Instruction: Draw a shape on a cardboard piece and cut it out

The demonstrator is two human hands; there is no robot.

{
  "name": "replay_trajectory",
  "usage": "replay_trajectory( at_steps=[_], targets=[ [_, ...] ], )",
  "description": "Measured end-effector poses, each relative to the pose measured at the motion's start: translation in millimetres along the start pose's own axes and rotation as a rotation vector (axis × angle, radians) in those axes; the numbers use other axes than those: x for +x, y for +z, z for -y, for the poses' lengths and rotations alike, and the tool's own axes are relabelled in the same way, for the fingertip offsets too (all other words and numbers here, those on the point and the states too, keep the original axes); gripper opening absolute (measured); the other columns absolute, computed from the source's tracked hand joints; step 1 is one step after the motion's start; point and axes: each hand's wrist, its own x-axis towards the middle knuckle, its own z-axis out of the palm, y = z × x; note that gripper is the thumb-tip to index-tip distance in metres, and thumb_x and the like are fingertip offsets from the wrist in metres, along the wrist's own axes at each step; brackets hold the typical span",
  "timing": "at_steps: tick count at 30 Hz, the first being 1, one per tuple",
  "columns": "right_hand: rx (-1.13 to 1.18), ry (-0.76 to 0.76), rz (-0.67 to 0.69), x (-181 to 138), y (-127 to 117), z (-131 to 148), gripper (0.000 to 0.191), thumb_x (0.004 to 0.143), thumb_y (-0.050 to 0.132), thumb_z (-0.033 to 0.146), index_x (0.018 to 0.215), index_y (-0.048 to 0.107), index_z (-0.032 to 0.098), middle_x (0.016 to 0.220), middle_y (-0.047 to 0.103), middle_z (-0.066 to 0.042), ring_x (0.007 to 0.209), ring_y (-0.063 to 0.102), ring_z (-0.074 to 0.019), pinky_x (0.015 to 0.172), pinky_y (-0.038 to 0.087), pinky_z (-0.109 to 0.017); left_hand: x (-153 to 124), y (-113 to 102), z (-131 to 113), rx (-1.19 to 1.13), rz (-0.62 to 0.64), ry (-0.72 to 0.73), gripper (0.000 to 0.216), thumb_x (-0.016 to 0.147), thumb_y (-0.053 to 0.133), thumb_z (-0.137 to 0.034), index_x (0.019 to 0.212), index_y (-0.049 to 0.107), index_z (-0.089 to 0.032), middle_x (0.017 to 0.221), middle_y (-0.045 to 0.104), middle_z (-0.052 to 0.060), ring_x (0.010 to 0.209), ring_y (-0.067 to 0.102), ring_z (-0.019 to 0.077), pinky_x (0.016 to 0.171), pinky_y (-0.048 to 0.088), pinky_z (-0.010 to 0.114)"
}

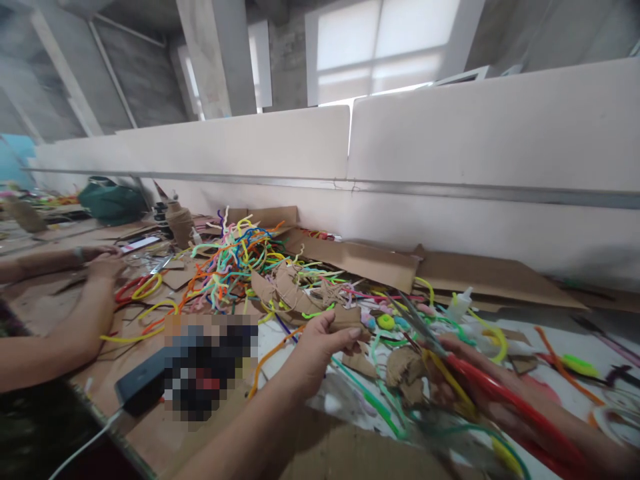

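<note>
My right hand point(530, 387) grips red-handled scissors point(487, 380), their blades parted and pointing up and left. My left hand point(317, 347) is held over the middle of the worktable, thumb and fingers apart, with nothing visible in it. Just right of it lies a ball-like clump of brown twine or cardboard point(405, 373). Green pipe cleaners point(375, 403) run beneath both hands. Beyond my left hand are torn cardboard pieces point(290, 287). Blur hides the detail around my right fingers.
A tangled heap of coloured pipe cleaners point(235, 260) rises at centre left. Cardboard sheets point(360, 263) lean along the white partition point(450, 140). A small white glue bottle point(459, 305) stands to the right. Another person's arms point(95, 313) reach in from the left, near a black power bank point(150, 380).
</note>
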Motion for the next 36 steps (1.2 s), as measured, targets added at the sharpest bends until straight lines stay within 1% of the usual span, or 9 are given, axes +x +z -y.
replay_trajectory(
  at_steps=[2,7,11,15,20,23,27,31,36],
  targets=[
    [0.063,0.011,0.032,8.2,12.4,13.0,0.068,0.071,0.08,0.038,0.139,0.071,0.031,0.116,0.081,-0.014,0.109,0.074,-0.0415,0.088,0.061,-0.047,-1.8,1.5,1.4,0.007,0.013,0.004,0.036,0.068,0.094,-0.038,0.088,0.073,-0.017,0.081,0.078,0.005,0.064,0.061,0.0126,0.066,0.045,0.024],
    [0.037,0.097,0.084,4.7,27.1,46.8,0.072,0.065,0.079,0.026,0.136,0.067,0.032,0.138,0.073,-0.01,0.126,0.065,-0.0426,0.104,0.052,-0.05,-5.1,6.5,4.0,0.021,0.05,-0.009,0.035,0.067,0.094,-0.036,0.087,0.074,-0.015,0.078,0.075,0.004,0.063,0.06,0.0122,0.065,0.046,0.024],
    [-0.012,0.16,0.117,-4.6,22.5,69.5,0.075,0.065,0.082,0.033,0.139,0.067,0.032,0.147,0.069,-0.012,0.137,0.057,-0.0479,0.113,0.045,-0.057,-5.1,8.2,6.2,0.045,0.055,0.002,0.032,0.069,0.094,-0.035,0.084,0.072,-0.016,0.073,0.07,0.0,0.063,0.06,0.0117,0.066,0.047,0.023],
    [-0.033,0.158,0.095,-5.3,20.4,82.9,0.078,0.062,0.087,0.039,0.138,0.071,0.032,0.152,0.067,-0.013,0.143,0.052,-0.0514,0.114,0.045,-0.06,-5.5,8.7,8.9,0.043,0.043,0.008,0.03,0.069,0.093,-0.032,0.085,0.073,-0.018,0.074,0.069,-0.001,0.065,0.061,0.012,0.066,0.049,0.023],
    [-0.095,0.071,0.063,-6.1,22.1,87.5,0.074,0.066,0.089,0.041,0.138,0.073,0.032,0.151,0.068,-0.012,0.132,0.063,-0.0483,0.104,0.057,-0.054,-6.5,8.2,12.1,0.057,0.039,-0.009,0.034,0.067,0.095,-0.032,0.09,0.074,-0.019,0.076,0.071,0.0,0.068,0.064,0.0138,0.069,0.051,0.025],
    [-0.194,0.003,0.058,-7.9,22.3,87.3,0.069,0.075,0.083,0.041,0.142,0.071,0.032,0.145,0.072,-0.013,0.131,0.066,-0.0471,0.1,0.061,-0.055,-6.7,6.8,14.0,0.067,0.04,-0.016,0.034,0.067,0.094,-0.031,0.092,0.075,-0.018,0.078,0.074,0.001,0.07,0.066,0.0152,0.072,0.053,0.026],
    [-0.349,-0.036,0.094,-9.7,21.4,85.4,0.065,0.087,0.068,0.043,0.149,0.065,0.025,0.147,0.071,-0.015,0.15,0.048,-0.0494,0.113,0.05,-0.069,-6.3,5.0,15.7,0.073,0.033,-0.025,0.031,0.068,0.093,-0.027,0.092,0.076,-0.018,0.078,0.076,0.001,0.071,0.067,0.0157,0.074,0.054,0.026],
    [-0.406,-0.024,0.121,-11.5,21.0,84.0,0.067,0.089,0.064,0.045,0.153,0.063,0.024,0.155,0.064,-0.016,0.155,0.039,-0.0497,0.117,0.042,-0.075,-4.8,4.3,16.5,0.07,0.034,-0.038,0.029,0.067,0.091,-0.023,0.091,0.076,-0.018,0.077,0.076,0.002,0.071,0.068,0.0154,0.075,0.055,0.026],
    [-0.422,-0.048,0.103,-11.6,21.4,85.4,0.061,0.088,0.066,0.039,0.147,0.067,0.026,0.149,0.069,-0.018,0.142,0.059,-0.0466,0.113,0.05,-0.07,-4.0,6.8,14.5,0.045,0.028,-0.032,0.029,0.063,0.091,-0.018,0.086,0.074,-0.018,0.077,0.074,0.0,0.07,0.067,0.0147,0.073,0.054,0.026]
  ],
)
